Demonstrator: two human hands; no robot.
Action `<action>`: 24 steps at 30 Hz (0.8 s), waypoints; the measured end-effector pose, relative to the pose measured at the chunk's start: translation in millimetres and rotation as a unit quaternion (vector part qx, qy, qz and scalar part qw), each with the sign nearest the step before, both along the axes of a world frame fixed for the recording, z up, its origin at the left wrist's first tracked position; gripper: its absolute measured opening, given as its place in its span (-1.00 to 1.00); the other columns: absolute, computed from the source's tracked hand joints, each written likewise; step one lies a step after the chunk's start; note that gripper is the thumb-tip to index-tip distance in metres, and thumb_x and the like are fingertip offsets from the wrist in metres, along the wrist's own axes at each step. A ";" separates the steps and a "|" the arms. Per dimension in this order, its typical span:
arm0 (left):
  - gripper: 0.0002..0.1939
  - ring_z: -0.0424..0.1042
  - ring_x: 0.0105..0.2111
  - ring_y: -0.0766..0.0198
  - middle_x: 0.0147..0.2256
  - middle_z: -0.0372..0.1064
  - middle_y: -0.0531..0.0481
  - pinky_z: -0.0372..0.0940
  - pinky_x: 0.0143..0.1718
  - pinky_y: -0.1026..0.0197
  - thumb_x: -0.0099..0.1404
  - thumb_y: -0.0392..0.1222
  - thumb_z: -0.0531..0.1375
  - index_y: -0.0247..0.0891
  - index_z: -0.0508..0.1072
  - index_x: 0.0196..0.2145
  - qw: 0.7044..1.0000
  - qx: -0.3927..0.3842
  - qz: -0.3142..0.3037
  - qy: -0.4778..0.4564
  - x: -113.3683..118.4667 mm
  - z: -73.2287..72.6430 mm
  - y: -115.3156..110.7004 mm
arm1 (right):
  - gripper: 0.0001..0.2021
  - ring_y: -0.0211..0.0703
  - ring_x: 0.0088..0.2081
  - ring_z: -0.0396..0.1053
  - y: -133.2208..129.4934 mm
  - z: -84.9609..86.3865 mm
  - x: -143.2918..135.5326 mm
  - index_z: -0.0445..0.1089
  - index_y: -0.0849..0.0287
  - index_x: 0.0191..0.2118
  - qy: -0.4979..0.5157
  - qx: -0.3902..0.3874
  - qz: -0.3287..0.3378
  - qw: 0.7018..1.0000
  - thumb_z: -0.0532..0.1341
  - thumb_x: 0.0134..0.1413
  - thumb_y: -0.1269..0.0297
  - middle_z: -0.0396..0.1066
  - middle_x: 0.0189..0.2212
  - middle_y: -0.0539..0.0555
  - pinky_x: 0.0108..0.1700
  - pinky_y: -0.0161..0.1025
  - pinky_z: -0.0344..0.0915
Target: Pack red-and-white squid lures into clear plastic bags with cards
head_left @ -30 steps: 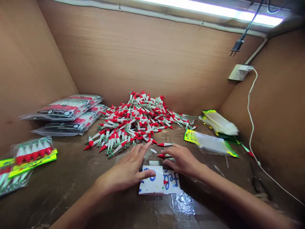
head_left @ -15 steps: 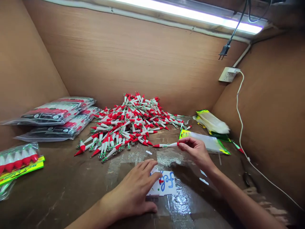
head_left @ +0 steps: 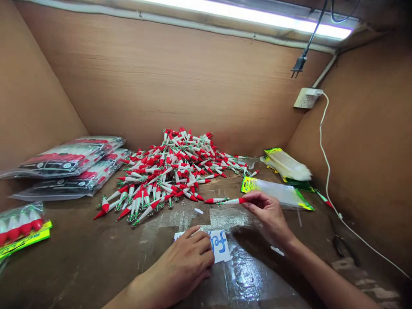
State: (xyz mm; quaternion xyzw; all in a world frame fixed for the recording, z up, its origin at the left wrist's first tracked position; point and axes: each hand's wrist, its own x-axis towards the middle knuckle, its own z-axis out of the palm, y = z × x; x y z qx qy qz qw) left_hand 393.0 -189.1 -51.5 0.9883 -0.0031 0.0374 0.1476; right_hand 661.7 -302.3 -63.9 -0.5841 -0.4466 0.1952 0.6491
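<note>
My right hand [head_left: 269,215] pinches the red tip of a red-and-white squid jig [head_left: 234,201] between thumb and fingers, low over the table. Another jig [head_left: 215,200] lies end to end with it, its red tip to the left. My left hand [head_left: 190,262] rests closed over a white card [head_left: 222,247] with blue lettering; its curled fingers hide whatever may be in them. Beyond the hands rises a large pile of similar jigs [head_left: 174,165] with green-tinged hooks. A clear bag [head_left: 278,192] with yellow-green ends lies behind my right hand.
More clear bags [head_left: 288,165] are stacked at the back right, with a jig [head_left: 323,198] beside them. Filled packs [head_left: 61,165] lie at left, and a smaller jig pack [head_left: 24,229] nearer. Dark-handled pliers [head_left: 346,249] and a white cable [head_left: 328,171] are at right.
My left hand has closed its fingers, which were spread over the card with a red bit showing beneath. My right hand keeps its pinch on the jig. The view has shifted slightly.
</note>
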 end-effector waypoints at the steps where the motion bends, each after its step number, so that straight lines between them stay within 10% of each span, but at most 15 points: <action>1: -0.79 0.36 0.06 0.07 -0.04 0.42 0.02 0.02 0.31 -0.15 0.32 -0.28 0.27 -0.09 0.41 -0.10 1.000 -0.002 0.001 0.000 -0.9 -0.5 -0.2 | -0.90 -0.16 -0.23 0.45 -0.7 0.5 -2.6 0.55 0.10 -0.26 -0.027 0.020 0.000 0.999 0.42 0.09 0.26 0.53 -0.28 0.04 -0.15 -0.24 0.35; 7: 0.09 0.15 0.28 -0.22 0.34 0.07 -0.16 0.08 0.26 -0.28 0.07 -0.01 0.43 0.02 -0.07 0.40 0.993 -0.016 0.112 0.018 -18.6 -1.3 16.8 | -0.94 -0.12 -0.16 0.45 -4.0 1.7 -13.0 0.54 0.06 -0.25 -0.094 0.106 -0.010 0.990 0.33 0.20 0.38 0.49 -0.24 0.06 -0.09 -0.19 0.36; 15: -0.07 0.14 0.27 -0.05 0.32 0.11 -0.01 0.03 0.32 -0.16 0.18 -0.35 0.31 0.10 -0.01 0.38 0.989 0.056 0.115 -0.075 -5.8 8.6 28.3 | -0.90 -0.14 -0.16 0.44 -7.7 2.3 -12.5 0.54 0.05 -0.22 -0.095 0.148 -0.083 0.981 0.35 0.17 0.40 0.47 -0.21 0.05 -0.08 -0.20 0.37; 24: 0.02 0.26 0.22 -0.03 0.30 0.18 -0.04 0.18 0.25 -0.10 0.10 -0.13 0.41 0.05 -0.07 0.38 0.993 -0.032 0.105 -0.044 -12.2 -5.8 37.3 | -0.80 -0.09 -0.32 0.50 -7.6 6.9 -12.9 0.58 0.13 -0.23 0.029 0.011 -0.088 0.996 0.42 0.07 0.15 0.60 -0.33 0.10 -0.23 -0.19 0.42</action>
